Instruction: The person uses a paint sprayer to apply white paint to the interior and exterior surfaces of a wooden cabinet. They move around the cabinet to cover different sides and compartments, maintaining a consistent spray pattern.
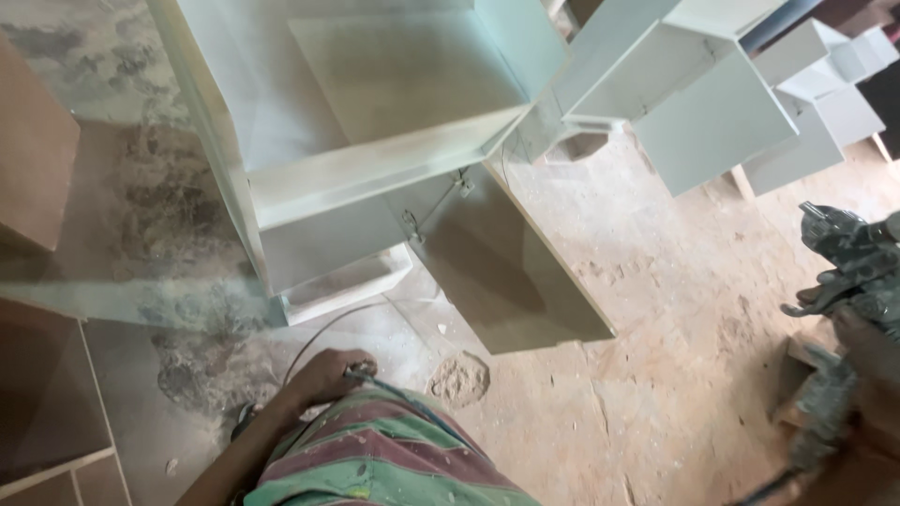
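Note:
A white-painted cabinet [375, 141] stands on the dusty floor ahead of me, its door [506, 262] swung open toward me. My left hand [323, 375] hangs low by my striped green and maroon shirt, fingers closed around a thin hose [323, 328] that curves up toward the cabinet. At the right edge my right hand [867, 342] grips a paint-crusted spray gun [848, 248], held upright and away from the cabinet. Only part of that hand shows.
More white-painted boxes and panels [712, 112] stand at the back right. Brown boards [37, 150] lie at the left, and a framed brown panel [56, 422] at the lower left. A small heap of sawdust [459, 379] lies on the floor near my feet.

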